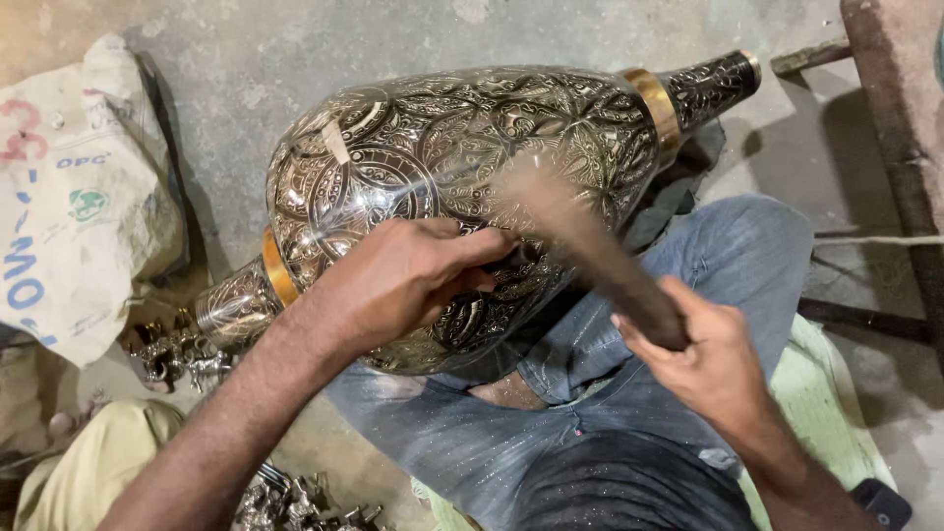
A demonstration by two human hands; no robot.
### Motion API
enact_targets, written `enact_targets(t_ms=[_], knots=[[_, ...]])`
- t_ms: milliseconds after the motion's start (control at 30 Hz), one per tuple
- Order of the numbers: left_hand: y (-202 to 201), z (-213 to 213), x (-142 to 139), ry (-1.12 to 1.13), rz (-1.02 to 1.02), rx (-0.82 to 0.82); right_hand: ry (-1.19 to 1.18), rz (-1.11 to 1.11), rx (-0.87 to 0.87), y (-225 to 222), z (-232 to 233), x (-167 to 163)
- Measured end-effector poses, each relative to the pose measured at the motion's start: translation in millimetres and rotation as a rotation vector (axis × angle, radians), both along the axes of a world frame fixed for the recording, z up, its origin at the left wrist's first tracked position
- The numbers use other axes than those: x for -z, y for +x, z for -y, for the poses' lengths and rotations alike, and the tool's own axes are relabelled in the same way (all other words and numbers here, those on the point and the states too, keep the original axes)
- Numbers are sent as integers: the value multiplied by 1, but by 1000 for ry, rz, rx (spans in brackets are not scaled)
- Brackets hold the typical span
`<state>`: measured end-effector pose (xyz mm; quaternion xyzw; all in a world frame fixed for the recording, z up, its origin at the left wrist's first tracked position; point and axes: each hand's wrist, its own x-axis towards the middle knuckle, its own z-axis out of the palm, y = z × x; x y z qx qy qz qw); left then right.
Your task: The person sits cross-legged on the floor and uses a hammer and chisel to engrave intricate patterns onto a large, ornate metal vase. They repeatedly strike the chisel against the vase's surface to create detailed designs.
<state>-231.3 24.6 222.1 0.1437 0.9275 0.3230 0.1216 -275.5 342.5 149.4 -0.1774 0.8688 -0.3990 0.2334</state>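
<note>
Head view, looking down: left hand (408,280) rests on the flank of a large engraved metal vase (462,167), fingers curled closed around a small dark tool (511,258) whose tip meets the vase surface; the tool's kind cannot be told. Right hand (703,359) is closed in a fist around the lower end of a wooden hammer handle (590,251), which slants up and left toward the left hand; its upper end is blurred, so the head is not readable. Vase lies on its side across the person's lap, dark with silver-coloured floral engraving, a brass-coloured band at each end; its narrow neck (713,87) points to the upper right, its foot (236,310) to the lower left. A strip of pale tape (335,144) sits on the upper left of the body. Under the vase are legs in blue jeans (688,265), seated on a pale green cushion (821,393). On the concrete floor (246,59): a printed white sack (74,197) at far left, small metal parts (182,359) just beside the foot, more metal pieces (295,501) at the bottom edge
</note>
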Motion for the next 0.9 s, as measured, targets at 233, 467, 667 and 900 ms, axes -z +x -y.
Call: enact_targets(t_ms=[233,467,667,900], knots=[[1,2,0,-21,16,-7,-152,-57,-46,-2,1,-6],[3,1,3,21,-114,-16,-417,-75,-45,-10,4,-6],[5,-1,0,-43,53,-53,-216,-42,-39,-8,-2,3],[7,-1,0,-16,-121,-67,-84,-2,-52,-17,-7,2]])
